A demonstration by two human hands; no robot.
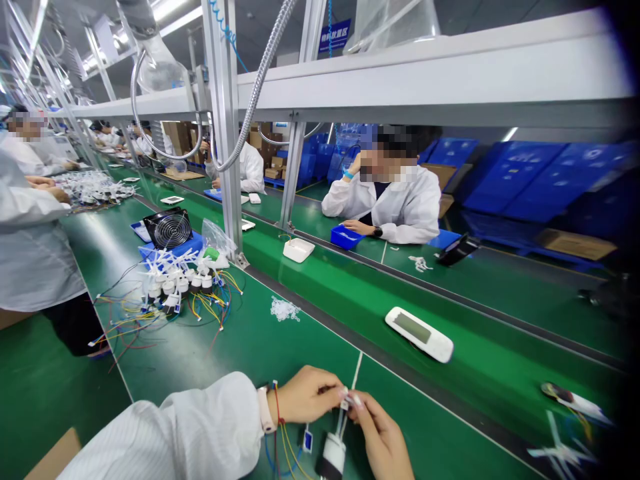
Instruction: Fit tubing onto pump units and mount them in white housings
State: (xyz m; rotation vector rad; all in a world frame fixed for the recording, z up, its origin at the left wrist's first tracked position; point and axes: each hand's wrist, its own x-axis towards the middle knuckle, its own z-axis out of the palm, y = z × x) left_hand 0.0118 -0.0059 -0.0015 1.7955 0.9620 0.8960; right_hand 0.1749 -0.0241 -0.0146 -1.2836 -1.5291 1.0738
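My left hand pinches a small white piece at the upper end of the thin pale tubes. From the right, my right hand closes on the same spot, its thumb and fingertips meeting the left ones. Below the fingers hangs or stands a small cylindrical motor-like pump, white on top and dark below, joined to the tubes. Coloured wires with a small blue-and-white board trail beside my left wrist. The exact shape of the pinched piece is partly hidden.
Left on the bench lies a heap of similar pumps with wires, near a black fan. Small clear rings lie closer. A white device with a screen is on the green conveyor. A co-worker sits opposite.
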